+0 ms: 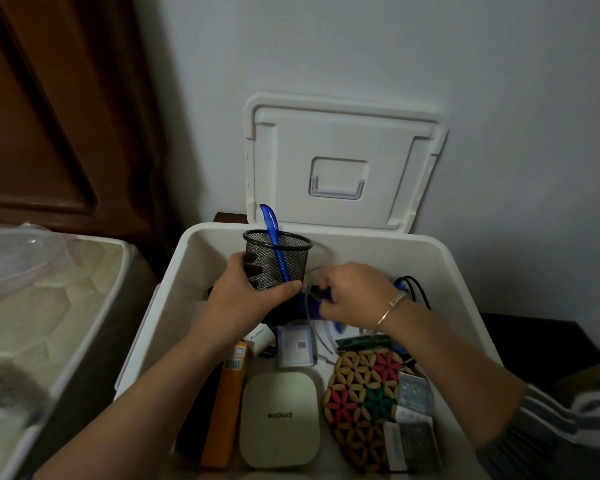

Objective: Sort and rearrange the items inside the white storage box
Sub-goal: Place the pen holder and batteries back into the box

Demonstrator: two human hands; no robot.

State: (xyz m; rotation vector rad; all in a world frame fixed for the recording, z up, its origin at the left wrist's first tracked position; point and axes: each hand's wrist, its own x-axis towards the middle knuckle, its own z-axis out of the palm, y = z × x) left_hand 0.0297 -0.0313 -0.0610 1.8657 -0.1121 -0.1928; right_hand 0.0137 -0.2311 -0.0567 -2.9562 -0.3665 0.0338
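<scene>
Presently I log the left hand (243, 289) gripping the black wire-mesh pen cup (281, 261) upright at the far end of the white plastic storage box (430, 251), while the right hand (354, 292), just beside it, pinches a blurred blue plastic pen (312, 303) lying roughly crosswise below the cup's mouth.

The white storage box (201, 258) is open from above; its lid (340, 140) stands upright behind the far rim, closing off the far side. The near half of the floor is packed: orange box (227, 403) on the left, pale green case (279, 417) in the middle, beaded mat (361, 403) and small packets (413, 410) on the right, all touching or just beside each other. In the far half, the left hand (243, 292) grips a mesh pen cup (281, 261) and the right hand (354, 292) reaches in beside it. Black cords (414, 289) fill the far right. Bare wall shows at the far left corner. A bed (49, 306) stands close on the left.
</scene>
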